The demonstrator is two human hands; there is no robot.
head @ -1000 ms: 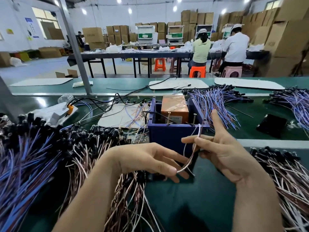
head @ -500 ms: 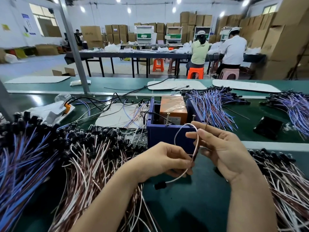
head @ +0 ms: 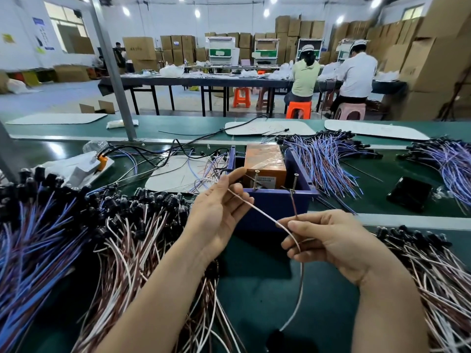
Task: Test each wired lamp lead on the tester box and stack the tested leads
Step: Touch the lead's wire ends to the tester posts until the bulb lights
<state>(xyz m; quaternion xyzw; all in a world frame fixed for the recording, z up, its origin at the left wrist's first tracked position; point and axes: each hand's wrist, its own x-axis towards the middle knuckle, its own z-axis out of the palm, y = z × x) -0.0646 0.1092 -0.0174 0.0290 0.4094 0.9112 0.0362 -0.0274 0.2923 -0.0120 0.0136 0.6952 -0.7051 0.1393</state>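
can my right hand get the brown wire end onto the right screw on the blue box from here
Probably yes. The right hand holds the lead just below the right screw, and nothing stands between them; the brown wire already rises toward it.

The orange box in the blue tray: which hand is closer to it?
Left. The left hand reaches up beside the orange box; the right hand sits lower, nearer the person.

One blue tester box, two upright screws, two seated workers, three stools
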